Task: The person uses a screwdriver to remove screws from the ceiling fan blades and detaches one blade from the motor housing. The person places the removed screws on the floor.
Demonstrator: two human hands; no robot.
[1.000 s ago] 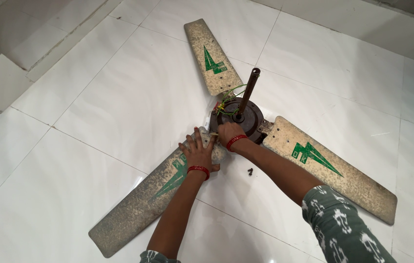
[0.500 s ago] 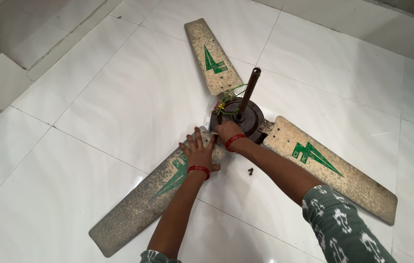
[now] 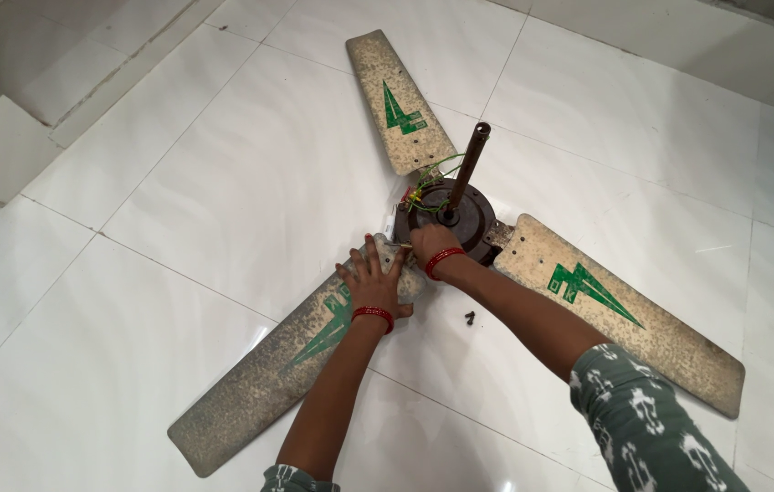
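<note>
From the head view, a ceiling fan (image 3: pixel 446 219) lies flat on a glossy white tiled floor (image 3: pixel 177 182), its three blades spread out from a round, dark brown metal motor hub (image 3: pixel 471 217). The blades are long, flat and round-cornered, a dull beige speckled all over with grime, each carrying a green angular mark. A rusty brown downrod (image 3: pixel 469 169) stands up from the hub's middle, tilted slightly, with thin green and yellow wires (image 3: pixel 428 180) looped at its base.

The left hand (image 3: pixel 371 281) lies palm down with fingers spread on the root of the near blade (image 3: pixel 296 351), pressing it flat and gripping nothing. The right hand (image 3: pixel 430 244) is curled at the hub's edge where that blade joins; a small pale tip shows by its fingers, but whether it grips a tool cannot be told. Both wrists wear red bangles. A small dark screw (image 3: pixel 470 318) lies on the floor just beside the right forearm, whose sleeve (image 3: pixel 651 419) is green with a white pattern.
</note>
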